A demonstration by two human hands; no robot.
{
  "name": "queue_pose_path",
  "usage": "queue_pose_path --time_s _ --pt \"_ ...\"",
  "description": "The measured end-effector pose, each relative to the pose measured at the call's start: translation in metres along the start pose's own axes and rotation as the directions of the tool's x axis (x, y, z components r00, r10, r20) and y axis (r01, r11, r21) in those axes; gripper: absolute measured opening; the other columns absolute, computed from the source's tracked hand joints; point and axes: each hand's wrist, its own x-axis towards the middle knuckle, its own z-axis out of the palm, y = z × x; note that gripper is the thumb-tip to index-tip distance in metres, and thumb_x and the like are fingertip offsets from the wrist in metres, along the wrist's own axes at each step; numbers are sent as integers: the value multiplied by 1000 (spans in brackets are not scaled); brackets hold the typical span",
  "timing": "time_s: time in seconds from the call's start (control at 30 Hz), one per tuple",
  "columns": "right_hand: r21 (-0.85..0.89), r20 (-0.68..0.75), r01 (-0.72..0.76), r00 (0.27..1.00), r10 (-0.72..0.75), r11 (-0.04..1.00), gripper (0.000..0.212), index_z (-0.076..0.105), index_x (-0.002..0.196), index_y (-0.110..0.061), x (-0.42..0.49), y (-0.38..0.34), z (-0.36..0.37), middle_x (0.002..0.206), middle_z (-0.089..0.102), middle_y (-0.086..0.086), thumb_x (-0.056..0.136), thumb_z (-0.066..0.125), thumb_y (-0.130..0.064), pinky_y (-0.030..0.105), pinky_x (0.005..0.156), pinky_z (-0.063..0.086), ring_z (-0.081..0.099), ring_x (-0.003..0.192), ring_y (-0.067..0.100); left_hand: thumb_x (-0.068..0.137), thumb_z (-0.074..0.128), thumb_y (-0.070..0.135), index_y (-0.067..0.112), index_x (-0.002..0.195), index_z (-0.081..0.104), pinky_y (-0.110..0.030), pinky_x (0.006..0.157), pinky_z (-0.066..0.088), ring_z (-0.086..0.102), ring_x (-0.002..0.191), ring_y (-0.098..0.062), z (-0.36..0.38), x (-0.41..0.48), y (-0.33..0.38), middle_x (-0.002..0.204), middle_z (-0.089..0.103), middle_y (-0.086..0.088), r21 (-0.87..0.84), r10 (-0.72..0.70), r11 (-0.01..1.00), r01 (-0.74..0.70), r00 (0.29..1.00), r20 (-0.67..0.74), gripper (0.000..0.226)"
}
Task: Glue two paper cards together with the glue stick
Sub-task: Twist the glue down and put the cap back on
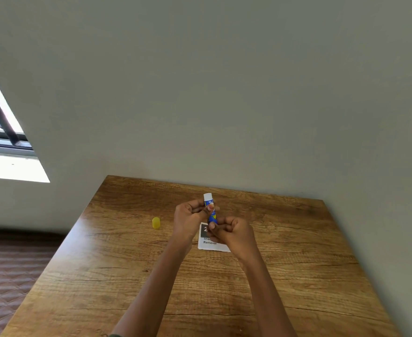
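Two hands are working one object above the table [297,263]. The right hand [231,233] is sitting nearer the person, its fingers curling round the lower end of the glue stick [209,203]. Directly beneath this hand, a white paper card [211,244] is lying flat on the wood, with dark print facing up. The hand is covering part of it, and only one card is showing. Whether a second one is lying under it cannot be told.

Just beyond and to the left of the right hand, the left hand [188,218] is gripping the upper barrel of the tube, thumb across the blue label. The tube's long axis is running near upright, from the right hand below to a white end above the left hand's fingers.

Judged from this grip, the base is being twisted to feed the glue. The coming stroke calls for tipping that white end down onto the card, which lies below and toward the person.

The tube is the only container here. It is standing uncapped, and how far its glue is protruding cannot be told. Well to the left of the left hand, the yellow cap [156,222] is resting on the table.
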Motion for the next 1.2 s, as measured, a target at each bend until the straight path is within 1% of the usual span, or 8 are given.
queue_pose_path --time_s 0.23,0.37,0.57,0.7,0.8,0.97,1.07,1.2 --pt "4 173 -22 985 21 1000 28 66 103 -11 14 -6 17 81 73 6 77 74 -13 23 71 57 71 81 15 81 67 12 7 93 70 -26 74 56 72 81 -19 -29 3 7 84 75 -10 -23 6 1000 -9 995 -104 13" --pt "-156 274 -24 959 66 987 36 61 113 -8 41 1 38 90 70 14 79 72 -9 38 84 57 68 91 25 81 67 16 6 100 68 -21 67 55 71 81 -16 -66 3 12 88 74 -11 -5 -25 1000 25 991 -128 22" --pt "-505 356 181 935 12 844 42 56 121 -8 72 2 96 108 69 11 81 65 -2 6 61 44 64 85 18 81 68 15 4 100 68 -19 58 53 70 75 -16 -105 -4 12 88 73 -13 74 -46 995 61 982 -183 22" --pt "-620 451 363 890 -63 695 26 63 102 -15 77 -3 119 81 67 8 80 59 -2 14 52 35 52 64 16 80 68 9 3 100 68 -23 65 56 71 79 -20 -116 -6 11 88 74 -14 80 -30 996 45 983 -179 21" --pt "-657 463 417 881 -100 628 18 65 97 -5 77 -3 122 92 68 15 81 57 0 24 59 33 48 69 16 79 69 11 5 99 69 -24 67 56 71 81 -20 -119 -6 10 87 74 -12 92 -19 995 36 983 -183 21" --pt "-543 257 289 951 -172 789 17 68 100 -17 84 4 97 97 70 -1 84 64 -13 12 62 39 58 77 4 78 70 13 6 98 68 -28 68 57 71 79 -20 -114 -5 3 87 74 -11 66 -60 995 71 987 -146 22" --pt "-335 127 197 978 -164 921 17 68 102 -17 83 -9 66 94 72 2 85 67 -16 19 71 50 66 80 10 78 70 11 3 98 68 -30 68 58 70 76 -21 -103 -5 -2 87 74 -13 82 -77 993 86 992 -100 22" --pt "-84 143 171 977 -158 982 16 70 100 -13 70 -28 37 88 74 10 84 68 -15 33 78 58 72 79 19 79 70 10 6 96 70 -34 71 59 71 77 -23 -81 -2 -8 86 74 -13 142 -92 985 96 995 -31 17"
